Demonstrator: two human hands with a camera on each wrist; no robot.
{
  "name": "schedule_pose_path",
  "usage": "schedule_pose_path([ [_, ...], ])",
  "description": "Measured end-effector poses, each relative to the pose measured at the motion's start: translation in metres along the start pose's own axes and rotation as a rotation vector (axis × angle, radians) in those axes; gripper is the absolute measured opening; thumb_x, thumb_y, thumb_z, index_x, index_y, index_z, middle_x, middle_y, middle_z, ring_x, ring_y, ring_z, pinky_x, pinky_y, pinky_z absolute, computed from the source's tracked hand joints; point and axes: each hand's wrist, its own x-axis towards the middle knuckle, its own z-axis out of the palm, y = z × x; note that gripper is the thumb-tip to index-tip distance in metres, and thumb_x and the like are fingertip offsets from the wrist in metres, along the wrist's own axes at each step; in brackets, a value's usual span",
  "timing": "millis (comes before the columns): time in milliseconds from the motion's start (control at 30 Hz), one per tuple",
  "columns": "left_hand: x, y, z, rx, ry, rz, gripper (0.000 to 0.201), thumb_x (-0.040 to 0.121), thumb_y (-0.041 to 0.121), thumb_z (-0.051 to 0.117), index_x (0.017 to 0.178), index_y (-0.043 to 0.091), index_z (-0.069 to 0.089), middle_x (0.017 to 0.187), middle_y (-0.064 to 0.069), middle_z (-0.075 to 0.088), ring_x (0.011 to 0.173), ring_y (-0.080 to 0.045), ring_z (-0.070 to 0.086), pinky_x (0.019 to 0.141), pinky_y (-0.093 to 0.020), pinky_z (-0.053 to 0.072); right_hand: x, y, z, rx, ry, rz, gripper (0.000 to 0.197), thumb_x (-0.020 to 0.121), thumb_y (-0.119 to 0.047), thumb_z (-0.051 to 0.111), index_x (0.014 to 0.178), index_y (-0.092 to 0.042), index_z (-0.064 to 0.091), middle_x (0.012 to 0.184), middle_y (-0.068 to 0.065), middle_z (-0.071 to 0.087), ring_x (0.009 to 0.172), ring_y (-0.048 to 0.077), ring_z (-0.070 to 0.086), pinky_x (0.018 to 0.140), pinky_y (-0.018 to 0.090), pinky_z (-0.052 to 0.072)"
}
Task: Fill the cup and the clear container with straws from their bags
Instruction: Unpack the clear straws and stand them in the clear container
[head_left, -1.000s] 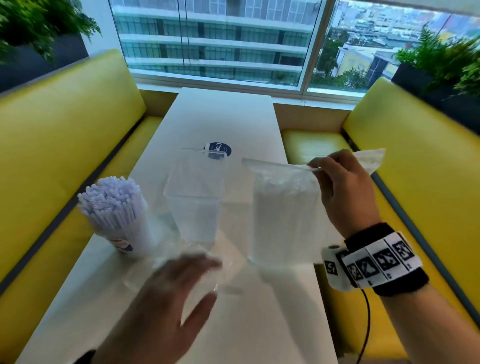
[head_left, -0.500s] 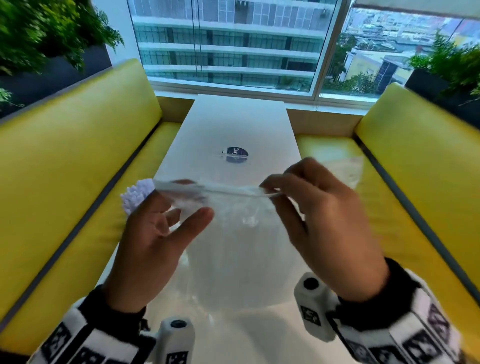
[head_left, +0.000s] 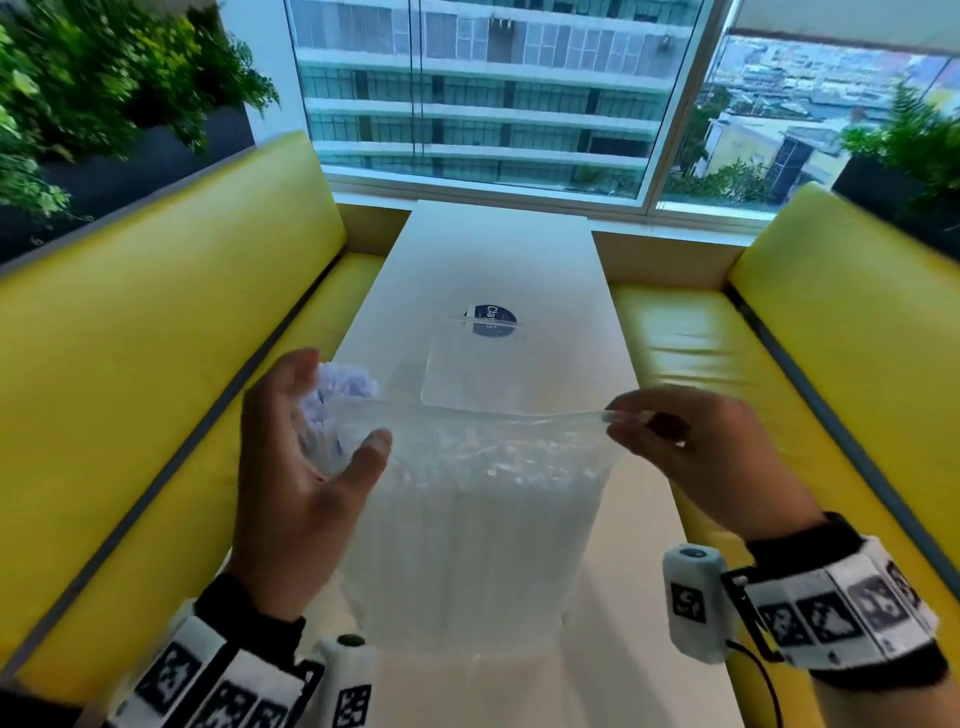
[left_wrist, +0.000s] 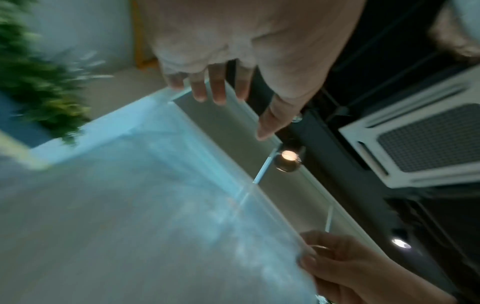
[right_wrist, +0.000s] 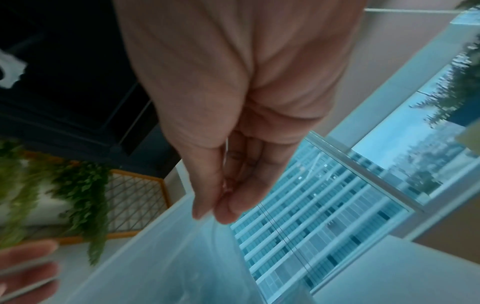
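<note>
A clear plastic bag (head_left: 483, 519) full of clear straws stands on the white table (head_left: 498, 260) in front of me. My right hand (head_left: 615, 415) pinches its top right corner between thumb and forefinger, as the right wrist view shows (right_wrist: 207, 218). My left hand (head_left: 337, 410) is at the bag's top left corner with its fingers spread and straight, gripping nothing (left_wrist: 233, 115). Behind that hand, the cup (head_left: 348, 384) packed with white straws is partly hidden. The clear container (head_left: 493, 374) stands just beyond the bag.
A round dark sticker (head_left: 490, 319) lies on the table behind the container. Yellow bench seats (head_left: 156, 364) run along both sides, and a window (head_left: 493, 104) closes off the far end. Planters with greenery sit above both bench backs.
My left hand came in from below and pinched the bag's top edge, then let go and opened. My right hand has drawn the top corner rightward, stretching the edge.
</note>
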Motion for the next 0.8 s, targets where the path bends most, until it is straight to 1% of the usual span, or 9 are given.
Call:
schedule_pose_path([
  [67,0.005,0.026,0.012,0.226,-0.007,0.251,0.057,0.077,0.028,0.066,0.127,0.007,0.050,0.127,0.000,0.048,0.120,-0.012,0.046,0.105,-0.018,0.035,-0.003,0.001,0.000,0.237,0.023,0.084,0.019,0.082,-0.007,0.077,0.096,-0.019,0.074,0.080,-0.005,0.074,0.073,0.011,0.070,0.071,0.018,0.055],
  [133,0.008,0.046,0.037,0.299,-0.157,0.385,0.037,0.080,0.022,0.067,0.115,0.011,0.063,0.118,-0.002,0.059,0.114,-0.016,0.055,0.103,-0.034,0.042,-0.006,0.000,0.003,0.457,0.046,0.127,0.021,0.083,0.005,0.072,0.098,-0.010,0.069,0.083,0.005,0.076,0.074,0.016,0.071,0.073,0.018,0.056],
  [167,0.009,0.051,0.051,0.327,-0.233,0.421,0.030,0.081,0.024,0.067,0.110,0.016,0.067,0.114,0.000,0.063,0.111,-0.018,0.059,0.101,-0.042,0.044,-0.008,0.001,0.005,0.516,0.055,0.134,0.020,0.084,0.008,0.069,0.098,-0.007,0.067,0.083,0.006,0.076,0.073,0.018,0.071,0.073,0.019,0.056],
  [233,0.008,0.054,0.079,0.420,-0.344,0.422,0.027,0.084,0.035,0.064,0.107,0.024,0.070,0.110,0.005,0.067,0.106,-0.016,0.063,0.100,-0.048,0.043,-0.011,0.001,0.007,0.570,0.084,0.144,0.017,0.084,0.007,0.069,0.097,-0.004,0.065,0.079,0.005,0.077,0.070,0.017,0.071,0.072,0.021,0.057],
  [300,0.009,0.057,0.100,0.455,-0.409,0.391,0.028,0.085,0.042,0.061,0.106,0.027,0.071,0.108,0.008,0.070,0.101,-0.015,0.066,0.099,-0.047,0.043,-0.014,-0.002,0.007,0.637,0.144,0.167,0.020,0.078,-0.001,0.075,0.095,-0.003,0.064,0.076,0.006,0.077,0.070,0.016,0.072,0.072,0.023,0.058],
  [367,0.012,0.062,0.114,0.413,-0.448,0.380,0.024,0.087,0.041,0.061,0.102,0.026,0.073,0.102,0.008,0.074,0.093,-0.017,0.069,0.091,-0.047,0.048,-0.016,-0.006,0.004,0.662,0.203,0.184,0.030,0.069,-0.010,0.079,0.092,-0.004,0.061,0.076,0.008,0.077,0.074,0.017,0.073,0.073,0.023,0.059],
  [467,0.015,0.068,0.122,0.340,-0.500,0.355,0.015,0.090,0.032,0.065,0.096,0.022,0.075,0.095,0.004,0.075,0.084,-0.020,0.069,0.078,-0.047,0.054,-0.018,-0.009,0.003,0.660,0.231,0.187,0.037,0.065,-0.014,0.081,0.088,-0.004,0.055,0.075,0.010,0.076,0.077,0.020,0.074,0.076,0.028,0.060],
  [633,0.016,0.074,0.122,0.378,-0.563,0.368,0.015,0.094,0.032,0.062,0.098,0.022,0.073,0.096,0.005,0.074,0.085,-0.019,0.066,0.079,-0.043,0.054,-0.020,-0.009,0.002,0.682,0.225,0.186,0.039,0.066,-0.012,0.081,0.086,-0.002,0.049,0.077,0.013,0.076,0.084,0.027,0.075,0.083,0.040,0.060],
  [800,0.024,0.068,0.105,0.529,-0.494,0.402,0.014,0.094,0.030,0.059,0.090,0.023,0.070,0.090,0.004,0.072,0.085,-0.025,0.065,0.076,-0.037,0.048,-0.017,0.001,-0.002,0.642,0.247,0.165,0.036,0.073,0.007,0.078,0.081,-0.010,0.047,0.075,0.011,0.074,0.083,0.023,0.074,0.081,0.036,0.058],
])
